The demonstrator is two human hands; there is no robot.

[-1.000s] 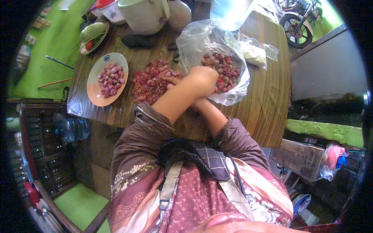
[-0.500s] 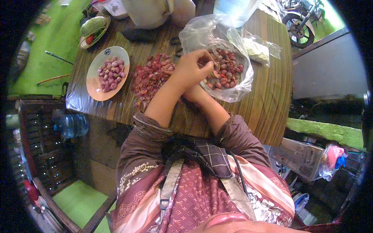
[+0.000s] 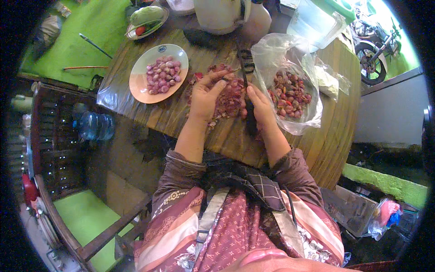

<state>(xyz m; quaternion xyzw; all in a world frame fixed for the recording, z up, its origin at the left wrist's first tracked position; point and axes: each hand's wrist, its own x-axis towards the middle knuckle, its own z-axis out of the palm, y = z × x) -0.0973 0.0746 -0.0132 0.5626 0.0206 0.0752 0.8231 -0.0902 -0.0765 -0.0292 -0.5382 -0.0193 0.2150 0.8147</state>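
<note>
My left hand (image 3: 205,96) is closed in a pinch over the pile of reddish peelings (image 3: 226,102), holding what looks like a small shallot, mostly covered by the fingers. Beside it, my right hand (image 3: 263,108) grips a dark knife (image 3: 250,121), its blade pointing away from me. To the left, a plate (image 3: 138,88) with a pale and orange surface carries several peeled shallots (image 3: 162,76). On the right, an open clear plastic bag (image 3: 310,120) contains unpeeled shallots (image 3: 290,97).
Behind the peelings stands a large pale container (image 3: 217,16). A small dish at the far left bears a green vegetable (image 3: 147,16) and a red one (image 3: 140,31). A bag of pale contents (image 3: 327,82) and a clear tub (image 3: 312,25) lie beyond the shallot bag.
My left hand has come back from the plastic bag to above the peelings. My right hand, earlier mostly hidden under the left arm, now shows with the knife. The view has shifted.
</note>
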